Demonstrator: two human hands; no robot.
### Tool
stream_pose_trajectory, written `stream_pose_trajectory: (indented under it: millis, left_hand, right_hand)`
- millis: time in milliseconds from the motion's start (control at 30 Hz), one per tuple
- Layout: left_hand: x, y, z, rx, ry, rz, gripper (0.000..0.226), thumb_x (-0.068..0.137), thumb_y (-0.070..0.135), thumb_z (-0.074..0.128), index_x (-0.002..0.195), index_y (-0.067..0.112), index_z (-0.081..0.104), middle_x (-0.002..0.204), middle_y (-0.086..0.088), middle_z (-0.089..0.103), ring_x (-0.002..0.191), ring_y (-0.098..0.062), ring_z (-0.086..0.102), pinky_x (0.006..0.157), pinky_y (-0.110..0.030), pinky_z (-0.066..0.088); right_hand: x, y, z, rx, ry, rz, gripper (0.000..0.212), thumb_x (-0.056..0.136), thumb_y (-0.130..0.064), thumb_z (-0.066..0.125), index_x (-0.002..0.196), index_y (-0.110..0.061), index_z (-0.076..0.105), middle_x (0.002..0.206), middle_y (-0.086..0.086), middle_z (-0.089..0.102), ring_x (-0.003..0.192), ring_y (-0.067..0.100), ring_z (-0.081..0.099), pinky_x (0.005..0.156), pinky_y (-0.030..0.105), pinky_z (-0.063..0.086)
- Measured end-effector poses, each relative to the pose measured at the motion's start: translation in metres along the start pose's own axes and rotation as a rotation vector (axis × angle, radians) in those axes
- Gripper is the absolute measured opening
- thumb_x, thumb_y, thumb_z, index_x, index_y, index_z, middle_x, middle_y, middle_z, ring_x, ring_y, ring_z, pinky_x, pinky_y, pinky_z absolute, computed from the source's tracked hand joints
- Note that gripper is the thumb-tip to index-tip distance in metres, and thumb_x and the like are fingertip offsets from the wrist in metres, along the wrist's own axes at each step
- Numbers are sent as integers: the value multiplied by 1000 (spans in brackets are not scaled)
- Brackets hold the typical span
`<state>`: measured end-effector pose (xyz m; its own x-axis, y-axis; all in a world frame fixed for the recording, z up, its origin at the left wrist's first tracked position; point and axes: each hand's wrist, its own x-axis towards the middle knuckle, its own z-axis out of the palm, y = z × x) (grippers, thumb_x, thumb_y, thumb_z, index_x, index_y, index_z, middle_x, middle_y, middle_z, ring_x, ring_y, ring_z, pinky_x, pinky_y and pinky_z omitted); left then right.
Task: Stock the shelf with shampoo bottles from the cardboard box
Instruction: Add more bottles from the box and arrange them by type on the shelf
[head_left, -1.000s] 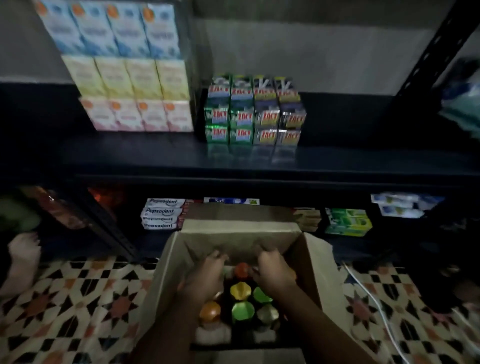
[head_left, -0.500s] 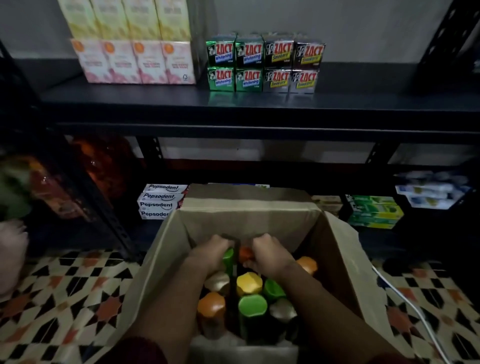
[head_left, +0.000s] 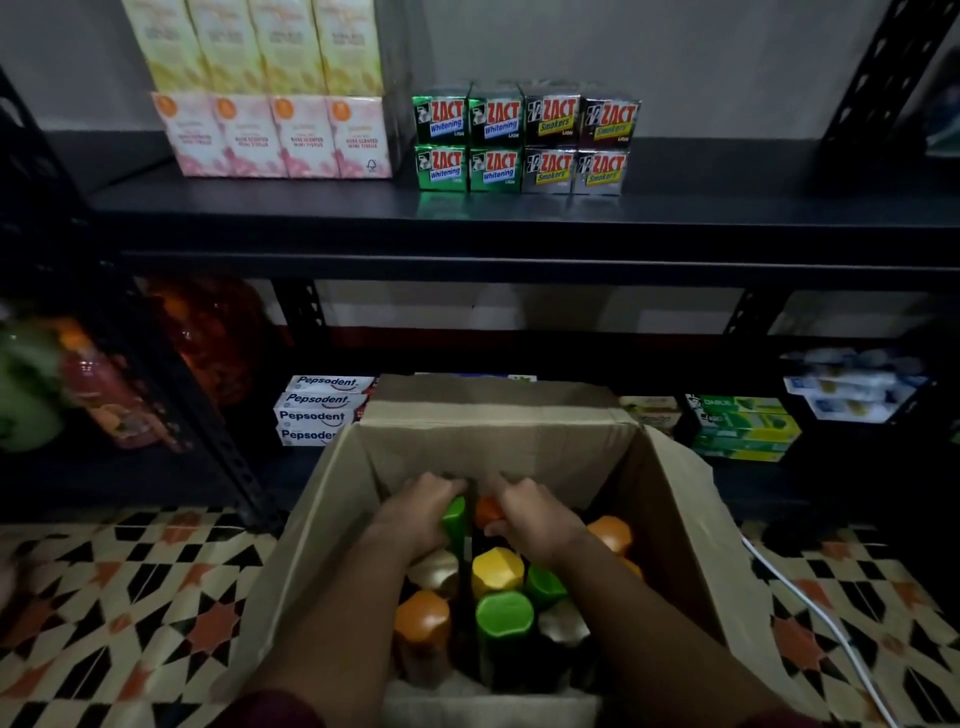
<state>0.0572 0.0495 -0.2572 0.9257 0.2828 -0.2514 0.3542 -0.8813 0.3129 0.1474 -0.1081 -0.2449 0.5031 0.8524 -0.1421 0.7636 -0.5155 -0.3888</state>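
Right now your left hand (head_left: 421, 512) curls around a green-capped bottle (head_left: 455, 514) at the far end of the cardboard box (head_left: 670, 525), while your right hand (head_left: 535, 519) grips an orange-capped bottle (head_left: 487, 512) just beside it. More shampoo bottles (head_left: 498, 571) stand upright in the box, nearer you. Above, the dark shelf (head_left: 519, 218) carries Zact cartons (head_left: 524, 143) and pink tissue boxes (head_left: 275, 137).

left hand (head_left: 418, 512) gripping green-capped bottle (head_left: 455, 512), right hand (head_left: 535, 514) gripping orange-capped bottle (head_left: 488, 510)
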Motion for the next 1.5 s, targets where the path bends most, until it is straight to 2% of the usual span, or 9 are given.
stream_pose_trajectory:
  millis: [200,367,500,633,833,967,1067,1233,1500]
  left_hand:
    - [-8,-13,-14,-354,306,22,83,54,26,89,124,51,51,117,5,66,96,-14,66,79,-37,59]
    - [-13,-1,-40,-740,613,134,79,58,25,98,122,48,57,116,13,70,107,-4,66,92,-34,56]
    - [-17,21,-63,-961,751,226,68,73,20,91,127,39,54,121,1,68,108,-13,68,82,-27,57]
    - [-22,44,-84,-889,894,353,44,90,20,75,128,21,53,116,4,65,101,-11,67,82,-25,54]
    - [-21,61,-91,-765,949,301,31,105,36,50,135,38,46,126,2,55,105,-7,59,87,-23,48]
    - [-22,62,-85,-626,1025,226,29,100,38,59,125,26,55,112,2,53,90,-3,52,77,-19,45]
    - [-20,61,-77,-543,962,144,56,81,41,81,125,26,50,114,3,43,91,-6,46,67,-10,35]
    - [-16,61,-69,-547,924,150,71,67,19,87,124,24,45,120,2,36,95,-7,44,70,-7,35]
    - [-15,55,-53,-526,930,198,71,67,21,86,124,23,43,113,1,46,85,-7,46,66,-3,35]
  right_hand:
    - [-12,4,-6,189,262,-123,31,99,-28,61,121,-12,48,120,7,48,112,33,54,90,47,46]
    - [-14,-5,-25,409,592,-213,26,101,-25,60,124,-13,55,117,2,54,109,14,55,95,31,45]
    - [-13,-28,-54,555,760,-171,34,102,-23,57,135,-28,50,128,-5,51,111,-5,50,93,7,36]
    - [-11,-42,-78,584,901,-192,30,105,-21,49,135,-26,53,127,-1,50,110,-9,49,91,4,35]
    - [-9,-45,-86,517,1201,-49,28,106,-26,44,117,-16,68,116,7,53,96,3,51,81,5,39]
    - [-13,-41,-84,484,1140,74,25,100,-35,59,112,-14,65,118,1,38,91,-8,39,76,20,43]
    - [-13,-34,-79,360,1094,122,55,77,-54,80,110,-16,57,119,6,34,100,10,42,72,23,45]
    - [-11,-25,-72,338,1103,129,56,66,-27,87,109,-12,53,117,4,31,94,7,34,71,27,46]
    - [-15,-23,-61,339,1112,102,54,69,-25,84,112,-12,54,119,7,37,93,9,39,70,30,47]
